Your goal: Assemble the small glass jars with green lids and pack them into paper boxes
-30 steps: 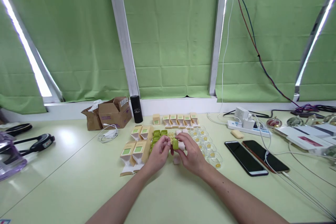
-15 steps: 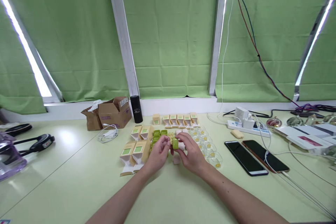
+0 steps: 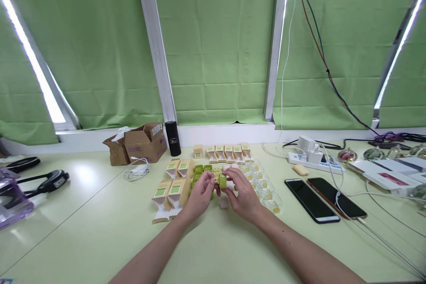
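Observation:
Above the middle of the table, my right hand (image 3: 243,193) is closed around a small green square cup (image 3: 222,181), thumb below and fingers above. My left hand (image 3: 201,190) is beside it, thumb and forefinger pinched by a small pale yellow piece (image 3: 216,178) at the cup's left side. Whether that piece is attached to the cup is too small to tell. More green cups (image 3: 199,168) stand in rows behind my left hand. Whitish rounded pieces (image 3: 224,203) lie under and behind my right hand, and clear plastic covers (image 3: 272,204) with yellow spots are lined up to its right.
Open cardboard gift boxes (image 3: 179,190) stand left of my hands, with a row of smaller boxes (image 3: 229,153) at the back. A brown carton (image 3: 145,143) and a black cylinder (image 3: 173,138) are back left. Two phones (image 3: 312,200), cables and a power strip (image 3: 314,163) occupy the right.
The green cup has shifted very slightly to the right between my hands. Both hands keep nearly the same place and grip; everything else is unchanged.

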Demonstrator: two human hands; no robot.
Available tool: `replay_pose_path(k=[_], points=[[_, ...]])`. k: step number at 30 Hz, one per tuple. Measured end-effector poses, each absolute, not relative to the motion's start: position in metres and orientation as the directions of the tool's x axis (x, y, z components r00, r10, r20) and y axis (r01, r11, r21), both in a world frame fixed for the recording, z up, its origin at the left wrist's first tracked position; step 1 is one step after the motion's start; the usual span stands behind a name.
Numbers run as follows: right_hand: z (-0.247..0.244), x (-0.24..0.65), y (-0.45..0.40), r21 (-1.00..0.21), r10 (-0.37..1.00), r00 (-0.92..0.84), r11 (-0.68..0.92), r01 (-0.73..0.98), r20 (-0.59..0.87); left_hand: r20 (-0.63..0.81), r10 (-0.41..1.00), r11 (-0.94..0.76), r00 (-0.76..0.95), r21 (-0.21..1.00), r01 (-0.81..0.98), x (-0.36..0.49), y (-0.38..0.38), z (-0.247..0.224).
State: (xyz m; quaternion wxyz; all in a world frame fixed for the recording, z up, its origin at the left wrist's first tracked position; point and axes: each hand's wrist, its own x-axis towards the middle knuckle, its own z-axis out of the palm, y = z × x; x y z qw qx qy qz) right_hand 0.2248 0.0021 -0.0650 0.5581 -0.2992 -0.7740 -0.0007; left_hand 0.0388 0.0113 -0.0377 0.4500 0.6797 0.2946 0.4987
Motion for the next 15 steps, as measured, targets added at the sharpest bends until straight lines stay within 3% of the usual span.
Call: replay_pose_path(k=[9, 15], points=[[-0.062, 0.222, -0.003, -0.398, 0.497, -0.165, 0.819, 0.414, 0.852, 0.395, 0.87, -0.403, 0.295, 0.914, -0.037, 0.036, 0.011, -0.037], [-0.06, 0.223, -0.003, -0.413, 0.499, -0.101, 0.799, 0.437, 0.861, 0.504, 0.846, -0.526, 0.174, 0.841, 0.123, 0.027, 0.016, -0.04]])
